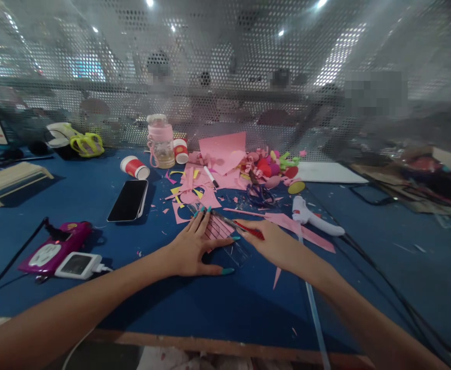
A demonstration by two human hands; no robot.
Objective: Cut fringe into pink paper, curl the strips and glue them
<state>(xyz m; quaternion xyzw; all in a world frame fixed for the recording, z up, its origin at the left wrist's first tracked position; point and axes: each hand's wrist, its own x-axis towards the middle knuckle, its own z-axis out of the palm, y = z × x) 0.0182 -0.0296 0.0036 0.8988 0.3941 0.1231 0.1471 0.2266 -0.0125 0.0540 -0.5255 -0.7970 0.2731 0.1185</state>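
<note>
My left hand (192, 249) lies flat, grip open, pinning pink paper (215, 227) to the counter (94, 195); my right hand (274, 244) has its grip closed on a red-handled knife (244, 228).

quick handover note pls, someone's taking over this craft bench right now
Left hand: flat, fingers spread, pressing a clear ruler onto a pink paper piece.
Right hand: grips a red-handled knife, blade along the ruler's edge.
Nearby: pink scraps, scissors, glue gun, phone on the blue table.
Done: ruled lines show on the piece.
Left: cannot tell how many cuts remain.
</note>
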